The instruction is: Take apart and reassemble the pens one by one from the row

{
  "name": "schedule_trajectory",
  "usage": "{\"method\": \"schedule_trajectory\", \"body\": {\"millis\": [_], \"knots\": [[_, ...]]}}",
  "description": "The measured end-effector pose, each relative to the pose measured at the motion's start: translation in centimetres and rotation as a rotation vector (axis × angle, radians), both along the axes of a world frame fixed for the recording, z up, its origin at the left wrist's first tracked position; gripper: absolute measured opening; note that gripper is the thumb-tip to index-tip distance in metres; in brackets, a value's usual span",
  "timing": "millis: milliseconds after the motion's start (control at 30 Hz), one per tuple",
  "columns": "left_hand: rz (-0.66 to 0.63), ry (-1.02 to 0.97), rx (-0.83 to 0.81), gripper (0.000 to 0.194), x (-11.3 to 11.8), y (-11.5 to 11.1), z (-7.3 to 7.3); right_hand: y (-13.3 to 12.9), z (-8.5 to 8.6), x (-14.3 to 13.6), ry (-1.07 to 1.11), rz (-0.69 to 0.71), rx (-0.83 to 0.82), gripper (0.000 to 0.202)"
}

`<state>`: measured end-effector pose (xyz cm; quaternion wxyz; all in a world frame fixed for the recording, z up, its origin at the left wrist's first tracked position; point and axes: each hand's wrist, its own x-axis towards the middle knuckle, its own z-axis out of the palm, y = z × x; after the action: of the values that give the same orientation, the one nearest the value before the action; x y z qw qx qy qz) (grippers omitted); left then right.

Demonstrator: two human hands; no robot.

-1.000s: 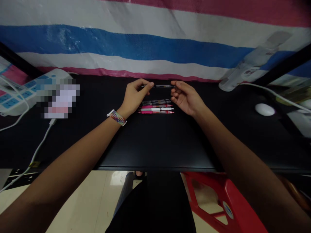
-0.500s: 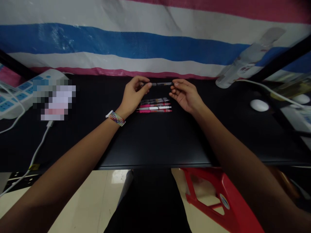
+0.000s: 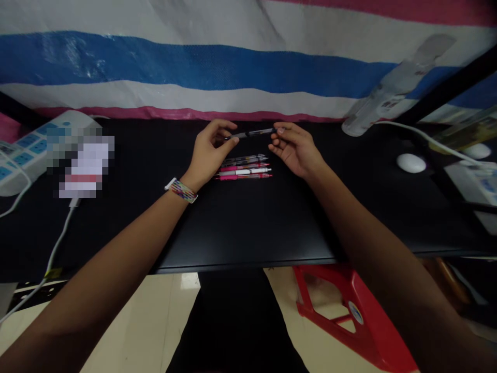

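Tilted since a second ago, right end now higher: dark pen (image 3: 254,133), between both hands. Left to right, I get left hand (image 3: 207,155), thumb and forefinger parted at its left end (gripping? can't tell from here); pen row (image 3: 248,171) nearer me on black desk (image 3: 248,223); right hand (image 3: 297,148) pinching its right end.

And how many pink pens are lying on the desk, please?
2 visible: the far pink pen just beyond the white pen, and the near pink pen on its nearer side. The left hand might hide others.
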<state>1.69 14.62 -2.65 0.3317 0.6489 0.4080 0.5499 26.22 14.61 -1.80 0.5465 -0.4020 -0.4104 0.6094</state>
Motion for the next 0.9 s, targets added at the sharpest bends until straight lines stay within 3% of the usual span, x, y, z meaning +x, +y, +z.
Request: {"method": "schedule_trajectory", "body": {"millis": [100,233,400,633,767,900], "knots": [[0.007,-0.026,-0.037,0.030,-0.05,0.03,-0.12,-0.04,0.00,-0.07,-0.003,-0.023,-0.011,0.030],[0.017,-0.036,-0.032,0.044,-0.15,0.16,-0.36,0.00,-0.08,-0.10,0.014,-0.042,-0.012,0.028],[-0.031,0.018,-0.025,0.017,-0.13,-0.05,-0.27,0.19,-0.10,-0.11,0.026,-0.039,-0.023,0.029],[0.016,-0.010,-0.036,0.029,0.04,-0.15,-0.14,0.49,-0.09,-0.04,0.014,-0.030,-0.024,0.028],[-0.002,0.014,-0.045,0.020,-0.10,0.04,-0.22,0.71,-0.20,0.02,0.018,-0.024,-0.026,0.029],[0.002,-0.003,-0.043,0.025,-0.19,0.18,-0.27,0.88,-0.33,0.00,0.037,-0.017,-0.018,0.031]]}}
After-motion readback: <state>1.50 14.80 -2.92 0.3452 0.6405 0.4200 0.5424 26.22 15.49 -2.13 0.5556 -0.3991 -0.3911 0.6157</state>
